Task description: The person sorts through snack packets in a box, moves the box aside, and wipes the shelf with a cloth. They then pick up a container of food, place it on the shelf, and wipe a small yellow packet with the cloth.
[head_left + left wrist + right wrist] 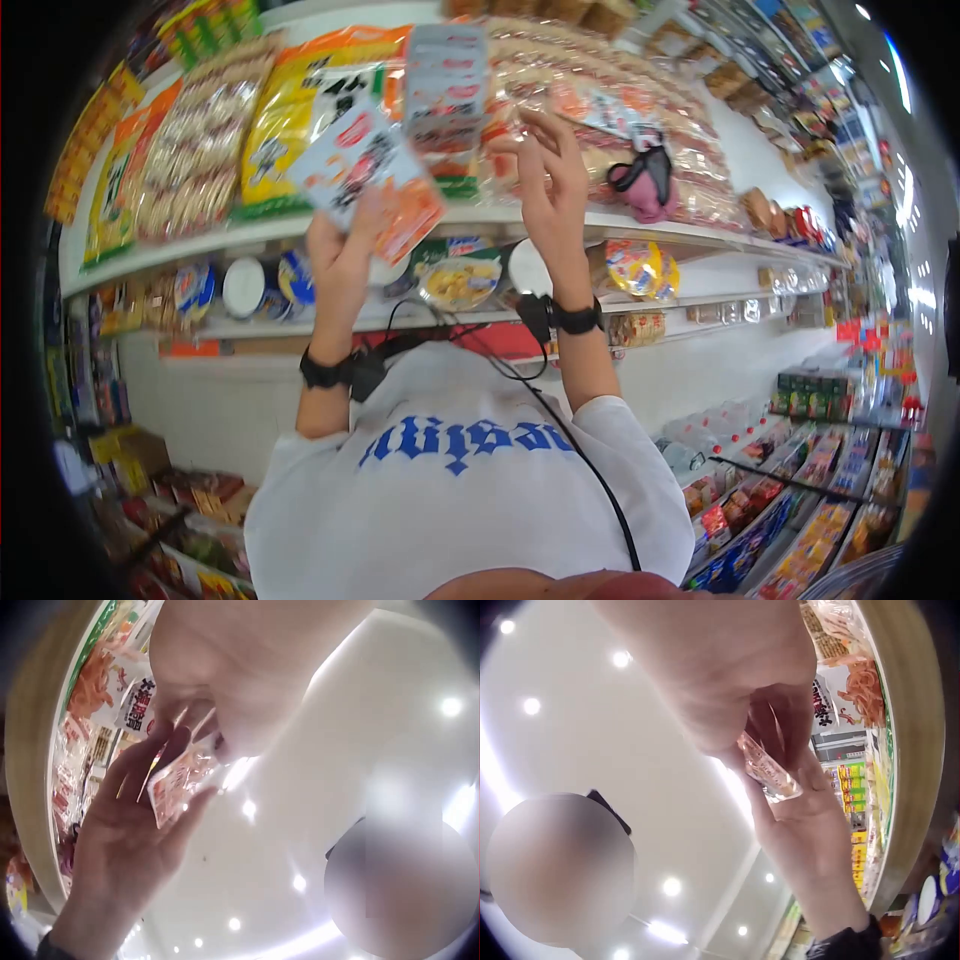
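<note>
While the left hand [341, 258] pinches the packet [378, 165] in front of the shelf [205, 249], the right hand [553, 190] hovers nearby, fingers loosely bent; likely light, pliable and slippery, the packet suits an edge grip.

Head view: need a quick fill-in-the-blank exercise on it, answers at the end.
1. The hand gripping the packet is the person's ____ one.
2. The lettering on the white shirt is ____.
3. The wristbands on both arms are ____.
4. The small item with black straps at the shelf edge is ____ in colour.

Missing words: left; blue; black; pink.
</note>
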Motion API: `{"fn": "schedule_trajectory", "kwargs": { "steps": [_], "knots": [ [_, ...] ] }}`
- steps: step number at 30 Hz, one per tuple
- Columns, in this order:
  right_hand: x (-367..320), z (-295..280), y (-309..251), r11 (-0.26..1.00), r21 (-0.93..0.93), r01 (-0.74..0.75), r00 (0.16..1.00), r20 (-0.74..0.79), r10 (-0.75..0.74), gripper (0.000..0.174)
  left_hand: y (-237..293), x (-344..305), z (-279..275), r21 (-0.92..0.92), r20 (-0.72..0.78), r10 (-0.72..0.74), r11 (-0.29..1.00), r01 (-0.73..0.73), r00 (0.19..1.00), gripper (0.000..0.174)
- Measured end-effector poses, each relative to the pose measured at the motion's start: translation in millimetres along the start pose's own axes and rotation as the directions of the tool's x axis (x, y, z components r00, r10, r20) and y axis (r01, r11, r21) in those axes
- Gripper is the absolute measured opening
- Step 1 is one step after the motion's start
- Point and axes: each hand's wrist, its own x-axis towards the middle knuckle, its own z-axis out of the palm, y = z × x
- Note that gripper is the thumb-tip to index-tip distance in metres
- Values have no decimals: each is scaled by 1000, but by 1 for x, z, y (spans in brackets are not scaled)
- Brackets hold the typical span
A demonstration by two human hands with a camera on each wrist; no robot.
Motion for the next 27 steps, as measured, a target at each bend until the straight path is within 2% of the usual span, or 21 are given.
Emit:
{"fn": "schedule_trajectory", "kwargs": {
  "steps": [1, 2, 4, 6, 8, 10, 11, 14, 15, 18, 19, 21, 23, 25, 27],
  "knots": [
    [15, -7, 18, 994, -103, 23, 997, -64, -30, 19, -1, -2, -5, -25, -58, -59, 998, 58, 997, 33],
    [21, -12, 52, 940, -333, 78, 989, -93, -115, 19, -3, -2, -9, -64, -88, -122, 991, 116, 989, 36],
    [23, -22, 98, 844, -536, 9, 999, 46, 19, 19, -10, -3, -12, -125, -141, -248, 965, 231, 958, 43],
    [23, -30, 91, 762, -647, -23, 988, 103, 117, 23, -9, -1, -9, -194, -166, -374, 919, 342, 912, 48],
    [16, -24, 104, 716, -687, 122, 990, 31, -138, 24, 2, 2, 1, -281, 86, -368, 882, 377, 926, 53],
    [16, -27, 95, 819, -572, -45, 998, -62, 12, 23, 4, 5, 9, -354, 207, -375, 832, 426, 904, 58],
    [15, -29, 91, 858, -498, -130, 991, -95, 96, 22, 5, 5, 14, -349, 219, -363, 838, 420, 906, 58],
    [13, -35, 73, 876, -446, -183, 969, -232, 85, 23, 10, 5, 24, -354, 331, -411, 780, 516, 849, 57],
    [11, -38, 66, 880, -446, -165, 968, -246, 57, 25, 1, 6, 21, -335, 380, -398, 782, 526, 835, 57],
    [4, -45, 40, 939, -331, -90, 943, -331, -26, 28, 5, 5, 33, -315, 355, -498, 733, 602, 791, 58],
    [2, -46, 23, 950, -311, -24, 941, -327, -83, 28, 4, 7, 34, -310, 378, -500, 725, 615, 779, 56],
    [-10, -41, -15, 958, -268, 104, 927, -323, -191, 29, 6, 7, 40, -455, 330, -465, 684, 570, 821, 55],
    [-26, -28, -33, 973, -68, 222, 965, -124, -229, 26, 16, 7, 43, -553, 276, -488, 624, 552, 828, 55],
    [-43, -23, -41, 964, 48, 261, 938, 222, -265, 26, 28, 8, 42, -613, 228, -559, 554, 563, 797, 54],
    [-50, -16, -46, 939, 48, 341, 906, 248, -342, 27, 13, 11, 37, -461, 279, -487, 688, 560, 828, 54]
  ]
}}
